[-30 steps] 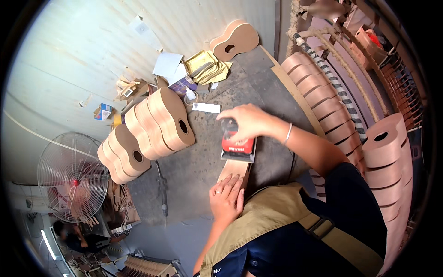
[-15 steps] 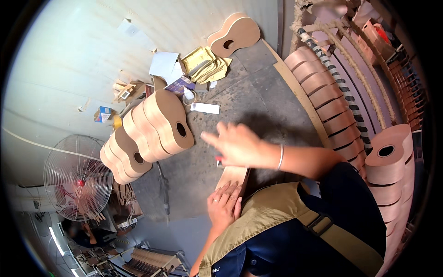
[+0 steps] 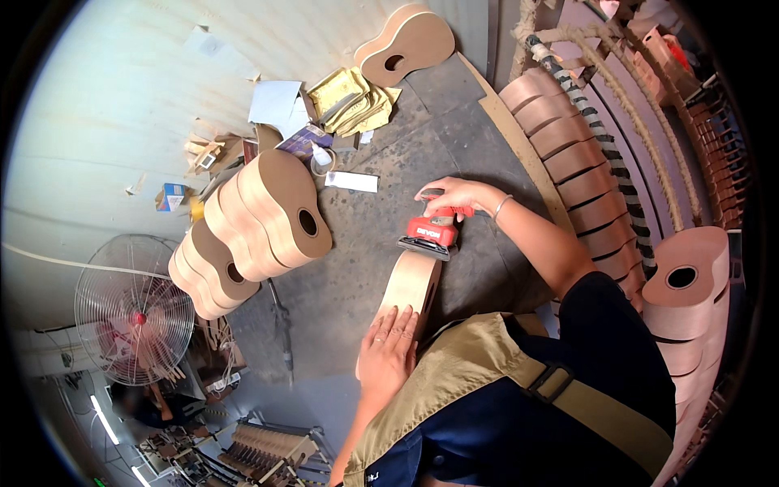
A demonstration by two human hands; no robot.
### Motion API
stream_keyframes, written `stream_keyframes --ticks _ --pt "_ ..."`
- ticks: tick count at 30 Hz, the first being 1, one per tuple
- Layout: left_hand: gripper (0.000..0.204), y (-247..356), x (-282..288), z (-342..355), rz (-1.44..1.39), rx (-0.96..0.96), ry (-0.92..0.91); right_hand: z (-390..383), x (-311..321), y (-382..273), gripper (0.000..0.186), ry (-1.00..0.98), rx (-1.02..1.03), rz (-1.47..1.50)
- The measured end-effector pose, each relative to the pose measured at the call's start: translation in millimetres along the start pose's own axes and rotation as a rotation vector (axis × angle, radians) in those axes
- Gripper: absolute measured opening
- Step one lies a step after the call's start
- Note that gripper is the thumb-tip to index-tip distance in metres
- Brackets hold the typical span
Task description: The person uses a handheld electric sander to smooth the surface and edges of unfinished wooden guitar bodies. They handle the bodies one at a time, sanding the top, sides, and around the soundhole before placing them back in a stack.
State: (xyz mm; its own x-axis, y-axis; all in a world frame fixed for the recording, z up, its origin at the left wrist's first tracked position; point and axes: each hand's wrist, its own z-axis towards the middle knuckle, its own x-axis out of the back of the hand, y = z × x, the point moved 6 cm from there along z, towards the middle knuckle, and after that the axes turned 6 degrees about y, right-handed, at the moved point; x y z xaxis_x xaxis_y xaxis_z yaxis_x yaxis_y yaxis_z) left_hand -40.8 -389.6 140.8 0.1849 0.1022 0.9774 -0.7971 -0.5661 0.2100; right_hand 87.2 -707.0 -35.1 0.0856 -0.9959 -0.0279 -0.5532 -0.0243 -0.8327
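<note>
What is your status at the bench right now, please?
Right hand on red sander, at far end of guitar body. Left hand laid on guitar body's near part. Stacked bodies off to the left, apart from sander.

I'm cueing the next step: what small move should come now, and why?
Perhaps draw the red handheld sander nearer along the upturned side of the ukulele body, stopping short of the left hand: the right hand grips it at the far end, bare wood shows between, and the left hand lies flat on the near part.
</note>
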Motion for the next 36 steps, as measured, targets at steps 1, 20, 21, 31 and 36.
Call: stream_keyframes --ticks 1,20,21,31,36 --pt "0.067 -2 -1 4 0.001 -0.013 -0.039 -4 3 8 0.071 0.017 -0.003 0.028" --pt "0.100 -20 73 109 -0.423 0.036 0.179 -319 3 23 0.068 1.168 0.454 -0.472" --pt "0.097 -12 88 97 -0.410 -0.012 0.208 -329 2 25 0.068 1.209 0.481 -0.456" --pt "0.084 -94 -42 -47 -0.378 0.247 0.494 -331 -29 22 0.069 1.200 0.475 -0.538" --pt "0.112 -119 -122 -105 -1.487 0.716 0.227 -308 -51 1 0.072 1.116 0.526 -0.529"
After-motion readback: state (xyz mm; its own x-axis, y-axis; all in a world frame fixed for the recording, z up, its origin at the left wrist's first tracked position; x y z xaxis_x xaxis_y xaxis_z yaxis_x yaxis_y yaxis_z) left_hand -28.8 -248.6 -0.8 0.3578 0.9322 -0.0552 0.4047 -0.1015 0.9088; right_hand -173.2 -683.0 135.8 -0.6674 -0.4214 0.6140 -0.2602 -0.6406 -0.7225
